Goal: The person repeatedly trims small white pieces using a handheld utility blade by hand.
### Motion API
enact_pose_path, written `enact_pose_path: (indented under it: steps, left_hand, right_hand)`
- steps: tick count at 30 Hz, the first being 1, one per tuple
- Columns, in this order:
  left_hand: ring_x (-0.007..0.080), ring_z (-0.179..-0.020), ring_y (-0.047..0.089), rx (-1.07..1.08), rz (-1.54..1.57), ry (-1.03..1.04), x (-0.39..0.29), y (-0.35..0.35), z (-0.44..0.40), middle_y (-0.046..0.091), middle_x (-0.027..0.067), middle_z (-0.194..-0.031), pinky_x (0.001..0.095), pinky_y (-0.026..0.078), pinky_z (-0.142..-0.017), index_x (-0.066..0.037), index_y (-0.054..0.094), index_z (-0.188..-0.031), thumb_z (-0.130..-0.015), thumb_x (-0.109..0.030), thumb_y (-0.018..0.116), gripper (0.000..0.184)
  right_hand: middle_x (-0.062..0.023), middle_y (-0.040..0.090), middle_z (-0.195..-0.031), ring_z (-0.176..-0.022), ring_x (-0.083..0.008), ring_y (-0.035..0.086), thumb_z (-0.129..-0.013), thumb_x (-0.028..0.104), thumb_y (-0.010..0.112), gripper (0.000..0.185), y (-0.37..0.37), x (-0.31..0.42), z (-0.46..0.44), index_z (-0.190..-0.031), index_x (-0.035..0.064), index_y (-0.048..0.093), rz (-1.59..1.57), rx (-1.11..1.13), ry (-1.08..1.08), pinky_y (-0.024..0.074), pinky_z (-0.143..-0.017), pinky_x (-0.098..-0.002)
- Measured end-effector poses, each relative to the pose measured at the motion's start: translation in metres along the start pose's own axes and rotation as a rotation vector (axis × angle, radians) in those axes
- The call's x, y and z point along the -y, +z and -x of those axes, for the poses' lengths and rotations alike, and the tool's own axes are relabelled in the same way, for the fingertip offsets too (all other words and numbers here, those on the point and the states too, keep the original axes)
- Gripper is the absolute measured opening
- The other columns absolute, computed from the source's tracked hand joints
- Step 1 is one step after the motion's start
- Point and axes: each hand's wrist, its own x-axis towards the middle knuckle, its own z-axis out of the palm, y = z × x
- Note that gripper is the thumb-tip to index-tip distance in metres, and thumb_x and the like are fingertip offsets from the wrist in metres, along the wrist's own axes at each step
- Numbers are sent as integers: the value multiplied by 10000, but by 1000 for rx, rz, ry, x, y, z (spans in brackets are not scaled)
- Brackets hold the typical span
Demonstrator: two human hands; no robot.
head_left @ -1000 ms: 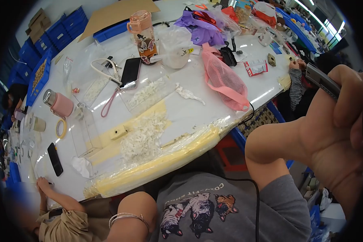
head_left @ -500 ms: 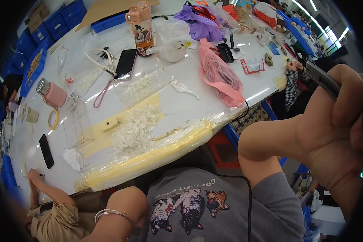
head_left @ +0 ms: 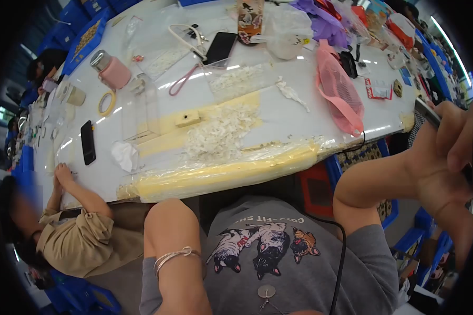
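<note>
At the right edge, close to the camera, my right hand (head_left: 449,139) is raised with its fingers bent around a flat grey phone-like device (head_left: 427,112). Only one end of the device shows; the rest is behind my fingers and in the dark rim of the view. My left arm is bent, with the elbow towards the table and silvery bangles (head_left: 177,256) lower down. The left hand itself lies outside the picture. Ahead of me, a heap of white strips (head_left: 220,134) rests on the table (head_left: 284,123), beside a small beige block (head_left: 187,118).
A co-worker's hands (head_left: 63,176) are at the left table edge, near a black phone (head_left: 88,143). A pink mesh bag (head_left: 339,86), pink flask (head_left: 112,71), tape roll (head_left: 106,104), crumpled tissue (head_left: 125,156) and another phone (head_left: 220,48) lie about. Yellow film-covered padding (head_left: 231,173) lines the near edge.
My view has tilted, so the table and its things appear higher and further right. More of my left arm and of the co-worker shows; less of the phone-like device is visible in my right hand.
</note>
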Motion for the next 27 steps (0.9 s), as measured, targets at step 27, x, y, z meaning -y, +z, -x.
enact_pose_path:
  steps: [27]
  left_hand:
    - [203, -813, 535, 218, -103, -734, 48, -95, 33, 595, 131, -860, 370, 433, -763, 4, 588, -1121, -952, -170, 492, 261]
  right_hand:
    - [-57, 622, -893, -786, -226, 643, -843, 136, 767, 137, 69, -180, 147, -919, 36, 712, 708, 729, 540, 503, -697, -323]
